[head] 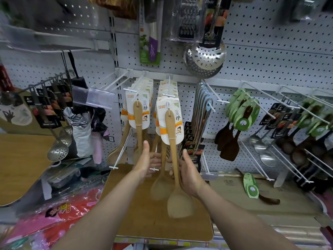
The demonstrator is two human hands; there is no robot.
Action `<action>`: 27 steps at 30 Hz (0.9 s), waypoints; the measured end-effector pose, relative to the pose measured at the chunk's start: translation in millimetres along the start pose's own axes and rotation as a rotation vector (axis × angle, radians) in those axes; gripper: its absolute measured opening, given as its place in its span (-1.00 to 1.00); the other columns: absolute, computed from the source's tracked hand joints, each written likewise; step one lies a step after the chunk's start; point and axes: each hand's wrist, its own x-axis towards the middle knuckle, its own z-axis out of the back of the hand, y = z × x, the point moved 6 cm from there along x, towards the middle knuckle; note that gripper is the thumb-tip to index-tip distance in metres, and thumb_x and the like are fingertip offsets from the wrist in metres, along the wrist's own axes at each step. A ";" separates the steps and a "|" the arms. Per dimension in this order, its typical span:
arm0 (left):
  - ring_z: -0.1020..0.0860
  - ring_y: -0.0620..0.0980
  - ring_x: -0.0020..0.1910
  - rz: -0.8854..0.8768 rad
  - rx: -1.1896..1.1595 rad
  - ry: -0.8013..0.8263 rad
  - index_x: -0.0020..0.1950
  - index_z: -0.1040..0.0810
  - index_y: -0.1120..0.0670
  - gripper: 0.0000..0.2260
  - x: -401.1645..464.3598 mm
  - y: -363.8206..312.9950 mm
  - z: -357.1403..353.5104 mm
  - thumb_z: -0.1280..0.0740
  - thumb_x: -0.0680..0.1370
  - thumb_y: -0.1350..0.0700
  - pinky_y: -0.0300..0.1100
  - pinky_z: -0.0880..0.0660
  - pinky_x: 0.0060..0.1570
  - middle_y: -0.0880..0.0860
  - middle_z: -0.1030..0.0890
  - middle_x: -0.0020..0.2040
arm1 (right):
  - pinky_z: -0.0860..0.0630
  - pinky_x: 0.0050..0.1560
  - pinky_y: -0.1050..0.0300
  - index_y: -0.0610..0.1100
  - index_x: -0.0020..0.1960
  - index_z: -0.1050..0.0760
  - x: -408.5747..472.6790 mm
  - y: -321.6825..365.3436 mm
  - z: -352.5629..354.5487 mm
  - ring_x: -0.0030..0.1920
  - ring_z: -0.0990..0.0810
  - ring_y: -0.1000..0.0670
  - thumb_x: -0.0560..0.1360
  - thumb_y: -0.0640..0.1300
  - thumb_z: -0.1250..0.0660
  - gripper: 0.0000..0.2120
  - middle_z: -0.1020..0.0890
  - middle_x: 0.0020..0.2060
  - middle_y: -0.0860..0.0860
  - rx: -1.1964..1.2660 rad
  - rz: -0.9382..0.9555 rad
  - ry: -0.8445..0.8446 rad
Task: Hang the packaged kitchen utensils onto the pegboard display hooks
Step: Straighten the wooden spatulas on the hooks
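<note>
Two bare forearms reach up from the bottom edge. The left hand (pixel 146 162) is spread with relaxed fingers, thumb up, touching the shafts of the hanging spatulas. The right hand (pixel 189 175) lies against the handle of the front wooden spatula (pixel 173 159), fingers loosely curved along it; a firm grasp cannot be told. That spatula's white card (pixel 169 121) hangs on a white display hook (pixel 168 95), the blade over a wooden board (pixel 158 219). Behind, the pegboard (pixel 270 51) carries a steel skimmer (pixel 205 56).
</note>
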 end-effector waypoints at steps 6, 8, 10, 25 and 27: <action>-0.60 -0.01 0.04 -0.019 0.016 -0.016 0.22 -0.58 0.10 -0.17 1.3 -2.3 -2.5 0.29 0.57 -0.39 0.07 -0.31 0.35 0.16 -0.64 0.21 | -0.51 0.12 -0.01 -0.11 0.26 -0.58 4.5 -5.4 -6.7 0.12 -0.60 -0.09 0.47 0.46 -0.03 -0.24 -0.65 0.05 -0.11 -0.047 -0.008 -0.084; -0.56 0.02 0.07 -0.032 0.021 -0.006 0.35 -0.52 0.16 -0.18 0.5 -4.5 -4.3 0.29 0.60 -0.34 -0.05 -0.33 0.19 0.20 -0.59 0.28 | -0.51 0.14 -0.05 -0.09 0.24 -0.58 6.0 -5.5 -7.3 0.16 -0.58 -0.10 0.44 0.46 -0.06 -0.26 -0.61 0.10 -0.14 -0.061 0.000 -0.114; -0.52 0.08 0.20 -0.033 0.035 0.002 0.40 -0.49 0.18 -0.18 0.4 -4.1 -4.6 0.30 0.61 -0.32 -0.05 -0.30 0.21 0.21 -0.55 0.33 | -0.49 0.10 0.03 -0.07 0.27 -0.57 6.0 -5.1 -7.3 0.15 -0.55 -0.05 0.53 0.40 -0.02 -0.32 -0.59 0.13 -0.10 -0.076 0.015 -0.128; -0.52 -0.03 0.21 -0.145 0.047 -0.051 0.16 -0.64 -0.01 -0.20 21.2 -1.4 8.9 0.28 0.54 -0.39 0.04 -0.31 0.39 -0.03 -0.64 0.11 | -0.21 0.52 -0.21 0.17 0.45 -0.43 25.7 -20.8 -25.7 0.45 -0.40 -0.03 0.35 0.64 -0.10 -0.16 -0.53 0.38 0.02 -0.137 -0.019 -0.063; -0.51 0.01 0.25 -0.156 -0.003 -0.096 0.18 -0.59 -0.03 -0.28 28.4 -2.9 16.4 0.25 0.57 -0.37 0.06 -0.31 0.40 0.00 -0.62 0.17 | -0.17 0.53 -0.25 0.19 0.49 -0.37 29.4 -24.3 -26.9 0.52 -0.31 -0.07 0.28 0.68 -0.14 -0.08 -0.42 0.48 0.02 -0.129 -0.033 -0.067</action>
